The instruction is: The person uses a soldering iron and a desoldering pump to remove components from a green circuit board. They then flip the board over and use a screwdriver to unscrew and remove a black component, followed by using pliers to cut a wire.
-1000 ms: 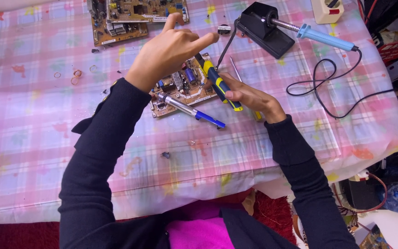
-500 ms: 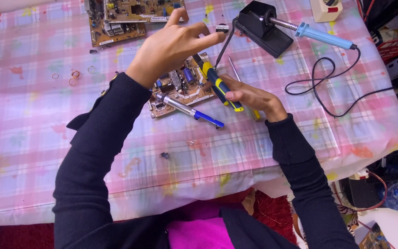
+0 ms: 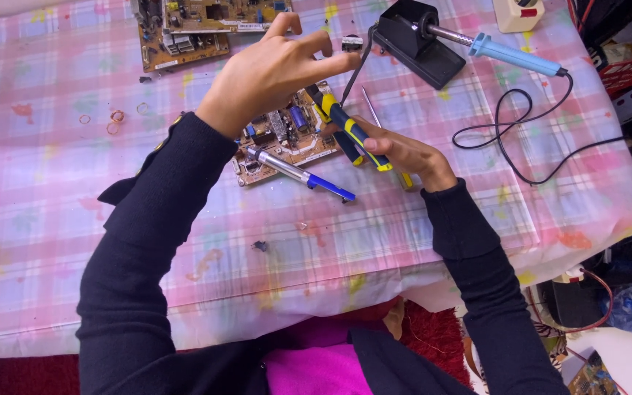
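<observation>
From the head camera, you look down on a table draped in a pink and white checked plastic cloth (image 3: 53,219) with faded paint stains. Your left hand (image 3: 272,69) is raised above the table, its fingers curled loosely together, pinching nothing that can be seen. Your right hand (image 3: 404,153) rests on the cloth, fingers wrapped around black pliers with yellow-trimmed handles (image 3: 345,132), whose tip lies over a small brown circuit board (image 3: 287,139) at the table's centre. A silver and blue desoldering pump (image 3: 298,173) lies across that board's near edge. A larger brown circuit board (image 3: 192,29) sits at the far edge. A blue-handled soldering iron (image 3: 506,53) rests in a black stand (image 3: 418,40). A red rug (image 3: 426,336) shows below.
</observation>
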